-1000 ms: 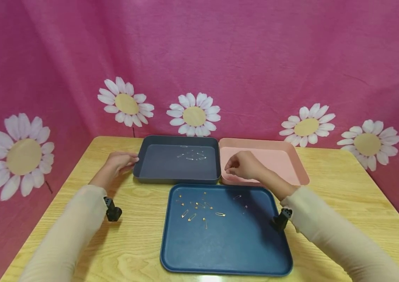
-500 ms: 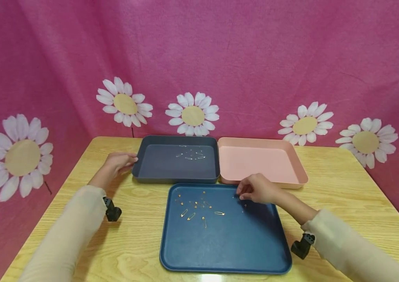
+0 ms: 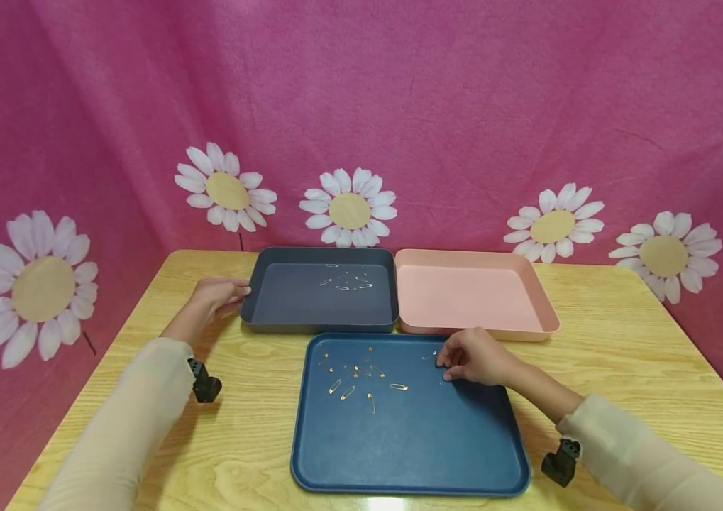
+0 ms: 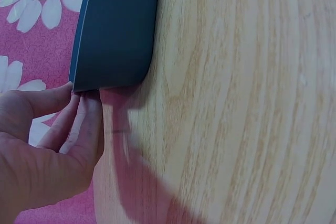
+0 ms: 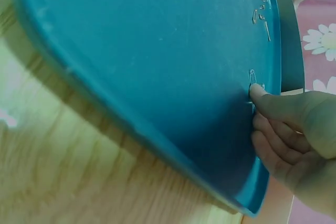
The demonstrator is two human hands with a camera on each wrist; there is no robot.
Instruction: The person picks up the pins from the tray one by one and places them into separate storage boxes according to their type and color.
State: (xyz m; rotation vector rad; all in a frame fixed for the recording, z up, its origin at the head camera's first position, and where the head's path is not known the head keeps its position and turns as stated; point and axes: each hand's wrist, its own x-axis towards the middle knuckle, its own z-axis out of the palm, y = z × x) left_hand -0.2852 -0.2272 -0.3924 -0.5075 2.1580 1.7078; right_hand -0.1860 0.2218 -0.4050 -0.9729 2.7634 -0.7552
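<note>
My left hand grips the left end of the dark grey tray, its thumb at the rim in the left wrist view. My right hand is low over the upper right of the blue tray. Its thumb and index fingertip stand slightly apart in the head view, close to the tray's surface. Beside these fingertips lies a silver safety pin, partly covered by the thumb in the right wrist view. Several gold safety pins are scattered over the blue tray's upper left.
Several silver safety pins lie inside the dark grey tray. A pink tray adjoins it on the right, behind the blue one. All three trays stand on a wooden table, with a pink flowered cloth hanging behind.
My right hand has come from over the pink tray down to the blue tray, then shifted slightly right among the silver pins. The left hand has stayed at the dark grey tray.
</note>
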